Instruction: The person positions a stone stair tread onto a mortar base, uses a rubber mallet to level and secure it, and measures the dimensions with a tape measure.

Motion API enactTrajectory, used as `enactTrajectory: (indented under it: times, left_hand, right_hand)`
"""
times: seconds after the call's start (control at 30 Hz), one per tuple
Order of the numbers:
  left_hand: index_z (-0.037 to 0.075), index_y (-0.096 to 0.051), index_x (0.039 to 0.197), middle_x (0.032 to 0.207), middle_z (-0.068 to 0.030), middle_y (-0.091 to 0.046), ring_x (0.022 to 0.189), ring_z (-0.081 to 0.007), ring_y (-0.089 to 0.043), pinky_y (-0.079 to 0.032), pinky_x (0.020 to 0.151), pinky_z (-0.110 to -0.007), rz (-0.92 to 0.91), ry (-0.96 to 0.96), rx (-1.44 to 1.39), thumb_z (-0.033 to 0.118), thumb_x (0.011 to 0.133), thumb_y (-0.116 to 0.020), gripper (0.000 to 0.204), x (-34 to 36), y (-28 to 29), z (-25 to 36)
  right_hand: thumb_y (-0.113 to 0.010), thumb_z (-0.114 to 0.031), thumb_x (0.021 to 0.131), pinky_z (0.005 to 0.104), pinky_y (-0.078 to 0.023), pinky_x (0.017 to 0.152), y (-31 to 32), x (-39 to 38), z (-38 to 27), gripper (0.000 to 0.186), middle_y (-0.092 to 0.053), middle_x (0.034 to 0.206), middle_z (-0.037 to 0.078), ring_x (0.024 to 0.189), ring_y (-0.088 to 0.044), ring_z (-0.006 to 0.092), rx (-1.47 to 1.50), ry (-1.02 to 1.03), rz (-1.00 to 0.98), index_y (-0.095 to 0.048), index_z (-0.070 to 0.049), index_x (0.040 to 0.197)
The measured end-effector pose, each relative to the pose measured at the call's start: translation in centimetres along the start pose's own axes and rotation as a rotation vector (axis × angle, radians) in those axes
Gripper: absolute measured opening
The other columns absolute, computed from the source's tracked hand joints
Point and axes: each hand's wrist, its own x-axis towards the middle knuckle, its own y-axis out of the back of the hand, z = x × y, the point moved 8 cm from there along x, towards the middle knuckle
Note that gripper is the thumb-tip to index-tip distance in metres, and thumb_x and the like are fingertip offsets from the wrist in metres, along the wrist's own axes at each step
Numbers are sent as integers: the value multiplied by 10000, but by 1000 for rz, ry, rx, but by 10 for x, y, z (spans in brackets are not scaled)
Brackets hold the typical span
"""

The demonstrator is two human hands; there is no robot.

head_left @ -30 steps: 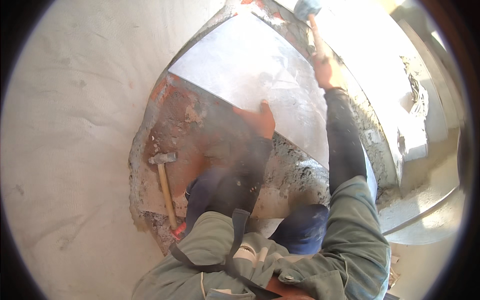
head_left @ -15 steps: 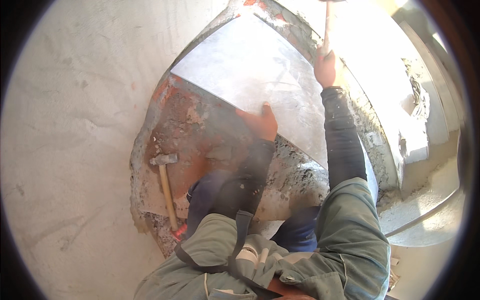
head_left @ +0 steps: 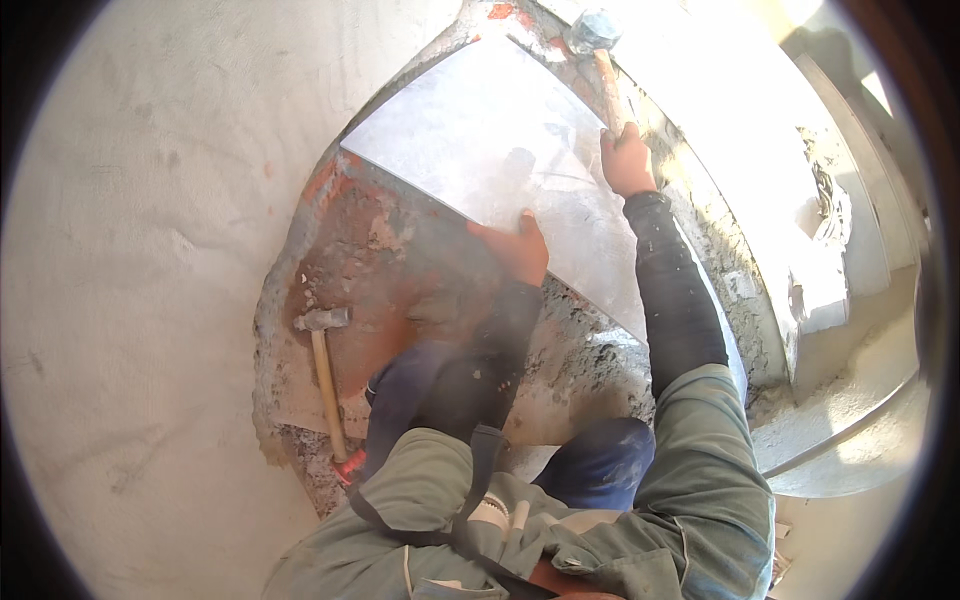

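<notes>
A large pale grey tile point(head_left: 440, 120) with a smooth, slightly shiny face lies over rough mortar. My left hand point(head_left: 517, 248) rests at the tile's near edge, thumb apart from stretched fingers, holding nothing. A short wooden handle is gripped in my right hand point(head_left: 627, 163), over the tile's right side. It belongs to a mallet point(head_left: 594, 33) with a thick bluish-grey head, raised near the tile's far right edge. Whether the head touches anything, I cannot tell. The tips of my right fingers are hidden around the handle.
A hammer point(head_left: 326, 375) with a wooden handle and red grip end lies left of my knee. Reddish-brown rough mortar point(head_left: 370, 260) spreads on the near side of the tile. A plastered wall point(head_left: 150, 250) rises at left. A cable point(head_left: 840, 435) curves at lower right.
My right hand and the mallet have swung left and nearer, so the mallet's head now shows fully. My left hand stays at the tile's edge, shifted only slightly in view.
</notes>
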Motion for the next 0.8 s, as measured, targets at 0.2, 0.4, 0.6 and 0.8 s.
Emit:
enactTrajectory:
  times: [0.2, 0.4, 0.6, 0.8]
  left_hand:
    - [-152, 110, 1541, 1567, -356, -225, 1459, -431, -340, -282, 1228, -460, -54, 29, -63, 119, 922, -697, 1053, -3, 0, 6]
    - [-126, 140, 1545, 1599, -376, -157, 1495, -460, -276, -249, 1239, -524, -93, -51, -53, 184, 902, -750, 1142, 3, -6, 4]
    - [-20, -78, 1607, 1663, -359, -28, 1551, -531, -54, -95, 1207, -715, -31, -329, 816, 405, 838, -797, 1135, -17, -7, 62]
    - [94, -480, 1535, 1681, -178, -280, 1575, -423, -148, -76, 1232, -698, -1214, -841, 1116, 513, 680, -862, 1026, -146, -93, 63]
  right_hand:
    - [-634, -383, 973, 433, -530, 542, 28, -31, -5, 450, -658, 782, 178, 596, -643, 288, 210, -226, -169, -582, 54, 1064]
    - [-678, -209, 980, 250, -399, 423, 71, -229, 15, 233, -573, 691, 31, 493, -502, 83, 873, -336, -211, -610, -6, 1075]
    - [-812, -243, 842, 379, -486, 624, 115, -432, 130, 388, -634, 770, 41, 666, -616, 196, 439, -323, -230, -688, -36, 1145]
    - [-778, -338, 812, 475, -548, 718, 122, -464, 130, 316, -721, 885, 119, 825, -695, 358, -182, -248, -392, -708, -115, 1025]
